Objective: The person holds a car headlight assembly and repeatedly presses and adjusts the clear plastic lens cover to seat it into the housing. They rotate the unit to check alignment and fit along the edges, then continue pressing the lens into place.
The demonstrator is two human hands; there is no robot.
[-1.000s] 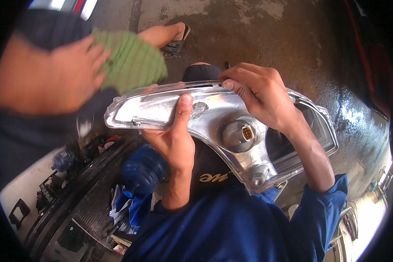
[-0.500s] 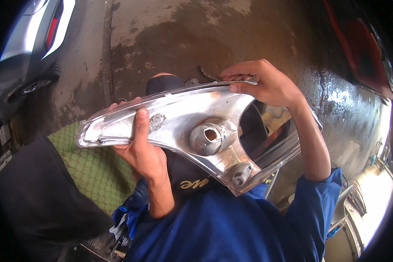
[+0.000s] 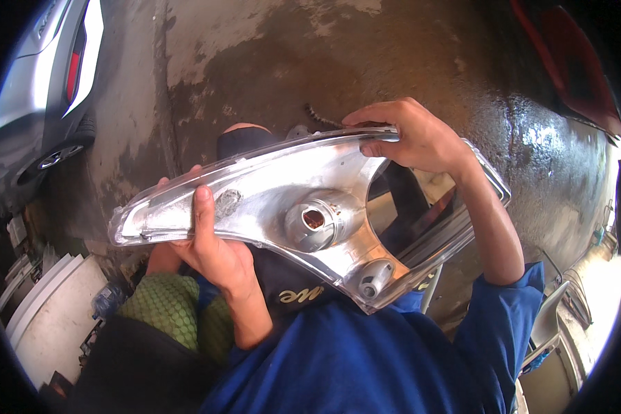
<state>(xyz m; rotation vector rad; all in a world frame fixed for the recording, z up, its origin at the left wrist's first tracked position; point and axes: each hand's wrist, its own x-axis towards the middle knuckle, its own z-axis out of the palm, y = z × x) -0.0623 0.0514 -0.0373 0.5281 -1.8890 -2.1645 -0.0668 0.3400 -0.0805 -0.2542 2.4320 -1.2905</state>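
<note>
A car headlight (image 3: 269,200), with a silvery reflector and clear plastic edges, is held up in front of my chest, its long narrow end to the left. My left hand (image 3: 217,255) grips that narrow end, thumb across the reflector face and fingers behind the upper edge. At the top right edge, my right hand (image 3: 417,134) pinches the rim between thumb and fingers. A round bulb socket (image 3: 315,219) with a rusty-looking opening sits mid-reflector. Below it is a smaller socket (image 3: 376,279). To the right, a large opening (image 3: 410,207) shows dark and light shapes through the clear part.
At the lower left, another person in a green textured sleeve (image 3: 165,307) and black garment is close by my left arm. A silver car (image 3: 45,90) stands at the upper left, a dark red vehicle (image 3: 579,76) at the upper right. Wet concrete floor (image 3: 421,55) lies between.
The headlight and both my hands have shifted slightly left in view. The nearby person's green sleeve has moved, uncovering white curved panels at the lower left.
</note>
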